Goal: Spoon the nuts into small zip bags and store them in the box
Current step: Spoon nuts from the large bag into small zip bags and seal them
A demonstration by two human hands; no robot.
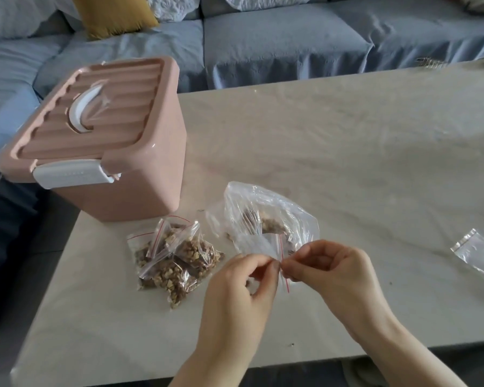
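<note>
Pinching the red-lined mouth of a small zip bag (263, 245) between left hand (235, 286) and right hand (333, 272), lower centre of the frame. Just behind: big clear bag of nuts (266, 219). Left of centre: filled bags (176, 261), piled. Upper left: pink box (101, 141), lid on.

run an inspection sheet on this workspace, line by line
surface: pale table, its covering wrinkled
job's things: pink box with its lid on, at the table's left corner; filled zip bags piled in front of it; large clear bag with nuts inside; empty zip bag lying at the right
clutter: a few dark specks on the table
hands: left hand and right hand, fingers of both pinching the small zip bag at its red-striped mouth
cables: nothing seen
surroundings: blue-grey sofa with a mustard cushion
</note>
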